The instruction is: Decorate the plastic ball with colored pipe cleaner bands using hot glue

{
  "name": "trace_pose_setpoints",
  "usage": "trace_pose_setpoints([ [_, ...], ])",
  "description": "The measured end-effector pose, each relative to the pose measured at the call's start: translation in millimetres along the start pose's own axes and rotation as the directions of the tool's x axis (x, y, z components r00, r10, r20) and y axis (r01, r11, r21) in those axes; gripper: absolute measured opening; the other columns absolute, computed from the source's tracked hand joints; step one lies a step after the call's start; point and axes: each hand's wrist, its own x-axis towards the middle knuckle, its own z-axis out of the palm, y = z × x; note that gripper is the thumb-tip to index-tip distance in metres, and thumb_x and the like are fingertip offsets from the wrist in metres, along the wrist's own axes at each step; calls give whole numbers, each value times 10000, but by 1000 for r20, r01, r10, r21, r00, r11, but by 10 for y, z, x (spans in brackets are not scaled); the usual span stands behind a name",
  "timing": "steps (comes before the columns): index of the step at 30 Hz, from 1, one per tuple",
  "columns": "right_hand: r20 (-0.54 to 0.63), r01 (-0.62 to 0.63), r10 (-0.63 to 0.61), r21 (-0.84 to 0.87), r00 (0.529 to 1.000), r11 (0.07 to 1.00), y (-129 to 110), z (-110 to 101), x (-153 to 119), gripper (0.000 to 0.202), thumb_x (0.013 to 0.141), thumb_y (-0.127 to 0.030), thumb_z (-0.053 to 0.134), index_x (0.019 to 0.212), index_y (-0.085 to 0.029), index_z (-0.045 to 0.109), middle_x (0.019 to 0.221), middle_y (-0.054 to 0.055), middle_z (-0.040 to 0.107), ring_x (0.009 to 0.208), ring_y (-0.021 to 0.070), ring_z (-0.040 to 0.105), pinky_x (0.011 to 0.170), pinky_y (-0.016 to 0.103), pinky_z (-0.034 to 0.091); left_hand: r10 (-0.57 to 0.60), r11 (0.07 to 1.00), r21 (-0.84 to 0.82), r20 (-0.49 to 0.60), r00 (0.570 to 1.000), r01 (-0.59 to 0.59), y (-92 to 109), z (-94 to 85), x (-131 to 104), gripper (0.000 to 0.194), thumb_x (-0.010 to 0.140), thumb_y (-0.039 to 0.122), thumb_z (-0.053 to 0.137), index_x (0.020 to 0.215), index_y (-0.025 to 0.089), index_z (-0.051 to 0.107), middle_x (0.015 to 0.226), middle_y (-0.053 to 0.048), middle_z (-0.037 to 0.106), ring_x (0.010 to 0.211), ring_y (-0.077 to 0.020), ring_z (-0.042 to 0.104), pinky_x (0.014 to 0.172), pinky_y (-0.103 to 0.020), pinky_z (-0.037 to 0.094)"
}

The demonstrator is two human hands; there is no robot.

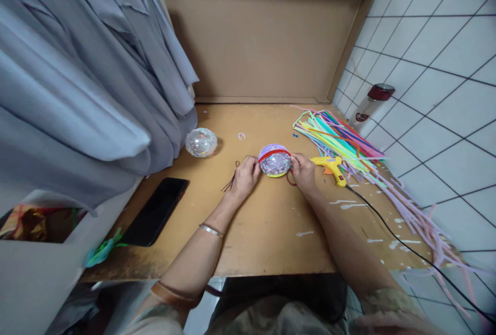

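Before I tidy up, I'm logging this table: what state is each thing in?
Ball: held between left hand and right hand, red strip across
Clear ball: resting, untouched
Phone: flat, unlit
Glue gun: lying down, cord attached
Bottle: lid on
Pipe cleaners: loose pile
Cardboard: upright

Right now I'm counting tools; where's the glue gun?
In the head view, the glue gun lies on the table, right of the right hand, by the pipe cleaners.
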Motion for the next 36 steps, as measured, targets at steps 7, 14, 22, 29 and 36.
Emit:
trace_pose_setpoints([
  [7,-25,-10,8,-62,1000,998,5,65,-24,325,987,-276,367,891,-213,670,892,99,753,849,221,697,805,337,527,3,999,-52,-20,1000,-5,-5,14,0,118,938,175,501,854,196,582,850,-45,668,766,-156,629,724,-277,499],
  [14,-39,-72,69,-76,997,995,22,89,-31,306,974,-258,379,866,-224,664,888,101,751,840,222,690,795,338,529,56,995,-83,-38,998,-59,11,-1,12,129,951,198,509,851,198,590,870,-57,696,788,-159,661,732,-282,525],
  [22,-52,-74,69,-101,996,992,-6,105,-21,273,955,-237,386,851,-219,638,859,106,746,817,227,686,771,333,513,28,996,-79,-8,1000,-28,25,-15,14,133,933,192,511,818,203,578,872,-55,701,786,-154,665,733,-280,528],
  [29,-42,-118,113,-118,993,986,39,86,-35,231,951,-289,390,842,-252,590,752,54,705,692,206,634,660,297,461,-20,993,-117,36,999,24,108,-63,9,144,927,247,534,798,203,580,962,-83,712,848,-177,673,764,-319,545],
  [36,37,-90,93,-94,995,992,25,82,-26,230,948,-273,372,817,-256,561,813,71,714,759,206,650,724,299,485,-43,988,-147,35,998,47,79,-62,22,126,916,224,536,806,199,590,1005,-96,713,908,-186,682,777,-320,555],
])
